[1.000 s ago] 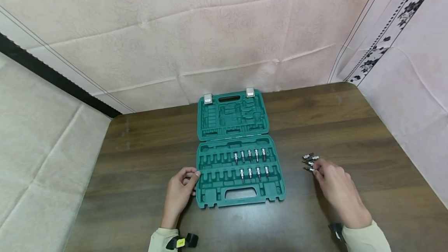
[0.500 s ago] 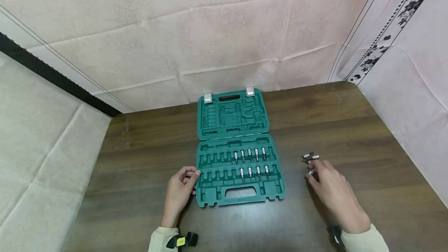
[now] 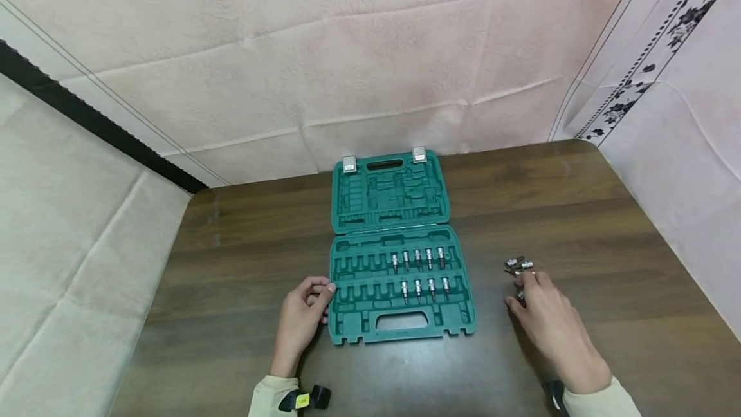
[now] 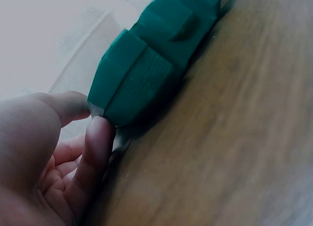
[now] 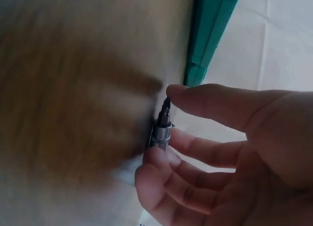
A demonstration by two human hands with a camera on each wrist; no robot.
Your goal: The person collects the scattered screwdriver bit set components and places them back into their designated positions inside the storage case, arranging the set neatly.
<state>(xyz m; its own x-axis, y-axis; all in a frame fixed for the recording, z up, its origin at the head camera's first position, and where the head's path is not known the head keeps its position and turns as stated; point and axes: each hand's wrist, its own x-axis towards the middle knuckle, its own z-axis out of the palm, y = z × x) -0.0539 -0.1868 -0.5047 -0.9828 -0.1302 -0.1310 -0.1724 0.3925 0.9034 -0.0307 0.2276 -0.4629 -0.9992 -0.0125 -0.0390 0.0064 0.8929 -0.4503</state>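
Note:
A green plastic tool case (image 3: 350, 334) lies opened flat on the table, its lid toward the wall. Silver bit sockets (image 3: 418, 287) stand in two rows of slots in its lower half, toward the right. My left hand (image 3: 300, 319) grips the case's left edge, thumb on top and fingers at the side. To the right of the case, my right hand (image 3: 552, 327) holds one bit socket (image 5: 164, 130) between thumb and fingers, thumb at its dark cross-shaped tip. Just beyond those fingers lies a small pile of loose bit sockets (image 3: 514, 262), partly covered by the hand.
The brown wooden table (image 3: 249, 237) ends at a cloth-covered wall (image 3: 376, 69) behind the lid. Two metal latches (image 3: 419, 154) sit on the lid's far edge. Unfilled slots (image 3: 359, 262) take up the left part of the case.
My right hand has drawn one bit socket from the pile slightly toward me, between thumb and fingers. The left hand stays on the case edge. The head view has shifted a little.

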